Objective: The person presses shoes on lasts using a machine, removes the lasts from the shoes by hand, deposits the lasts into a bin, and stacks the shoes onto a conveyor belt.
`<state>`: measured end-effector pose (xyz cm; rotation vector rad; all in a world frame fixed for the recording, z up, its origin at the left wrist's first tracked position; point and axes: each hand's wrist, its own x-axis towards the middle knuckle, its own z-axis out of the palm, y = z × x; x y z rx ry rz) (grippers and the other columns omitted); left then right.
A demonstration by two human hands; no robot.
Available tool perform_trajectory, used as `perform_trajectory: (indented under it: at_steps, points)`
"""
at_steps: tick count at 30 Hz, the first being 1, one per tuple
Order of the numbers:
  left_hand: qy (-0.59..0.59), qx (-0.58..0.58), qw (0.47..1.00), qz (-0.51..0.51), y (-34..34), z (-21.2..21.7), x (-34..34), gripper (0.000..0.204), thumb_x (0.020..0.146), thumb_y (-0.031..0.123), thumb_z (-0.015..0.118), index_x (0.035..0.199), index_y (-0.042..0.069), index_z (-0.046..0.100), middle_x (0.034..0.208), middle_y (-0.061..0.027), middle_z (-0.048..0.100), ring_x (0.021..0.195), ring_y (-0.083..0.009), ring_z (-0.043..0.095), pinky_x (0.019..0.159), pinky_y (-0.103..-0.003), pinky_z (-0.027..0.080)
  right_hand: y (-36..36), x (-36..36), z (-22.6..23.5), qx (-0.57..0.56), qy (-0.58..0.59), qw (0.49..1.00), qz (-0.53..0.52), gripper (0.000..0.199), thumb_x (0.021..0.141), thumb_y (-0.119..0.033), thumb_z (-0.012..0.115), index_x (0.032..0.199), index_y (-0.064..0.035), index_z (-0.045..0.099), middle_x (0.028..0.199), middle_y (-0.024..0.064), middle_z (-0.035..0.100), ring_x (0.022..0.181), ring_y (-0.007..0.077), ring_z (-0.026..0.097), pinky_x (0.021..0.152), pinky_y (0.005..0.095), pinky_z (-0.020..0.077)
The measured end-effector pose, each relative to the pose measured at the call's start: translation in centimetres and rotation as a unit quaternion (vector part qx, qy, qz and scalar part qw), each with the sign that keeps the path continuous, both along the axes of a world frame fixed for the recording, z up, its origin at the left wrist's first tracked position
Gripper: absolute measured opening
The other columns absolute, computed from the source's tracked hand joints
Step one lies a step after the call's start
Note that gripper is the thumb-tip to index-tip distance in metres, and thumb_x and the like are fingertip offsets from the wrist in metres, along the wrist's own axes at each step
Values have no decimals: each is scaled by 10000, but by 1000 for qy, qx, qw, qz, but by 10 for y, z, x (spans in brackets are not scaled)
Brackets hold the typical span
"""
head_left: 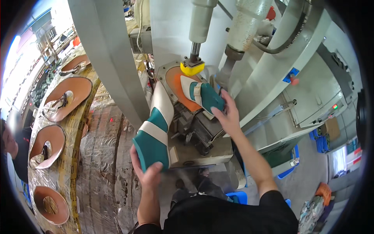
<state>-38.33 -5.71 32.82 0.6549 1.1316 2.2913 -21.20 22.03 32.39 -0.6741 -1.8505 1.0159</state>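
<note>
My left hand (147, 173) grips the heel end of a teal shoe last (150, 150) that carries a cream pointed upper with a strap, its toe pointing away from me. My right hand (230, 117) has its thumb and fingers around the heel end of a second shoe last (212, 97), likewise teal with a cream upper. That one lies over the orange pad (187, 99) of a press, toe pointing far left. Whether it rests on the pad I cannot tell. Just above its toe hangs a yellow press block (193, 68) on a metal rod.
Grey machine columns (111, 50) rise left and right of the press. On the left, a worn bench (103, 148) wrapped in plastic and tape bears several brown curved pieces (74, 93). A person (9, 144) is at the left edge. A red button (293, 80) sits on the right column.
</note>
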Motion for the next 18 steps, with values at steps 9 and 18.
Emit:
perform_trajectory:
  at_steps: [9, 18]
  points:
    - [-39, -11, 994, -99, 42, 13, 58, 802, 858, 346, 661, 1489, 52, 263, 1467, -214, 379, 1328, -361, 431, 1082, -516, 378, -183, 63, 42, -238, 19, 966, 103, 771, 840, -158, 749, 1484, -7, 352, 1352, 165, 555, 1248, 181, 510, 1050, 327, 383]
    - [-253, -190, 883, -348, 11, -76, 151, 535, 979, 470, 448, 1213, -8, 499, 1040, -185, 633, 935, -309, 638, 861, -434, 524, -305, 167, -62, -210, -40, 968, -134, 471, 796, -206, 778, 1203, -13, 640, 873, 237, 682, 801, 258, 719, 724, 361, 546]
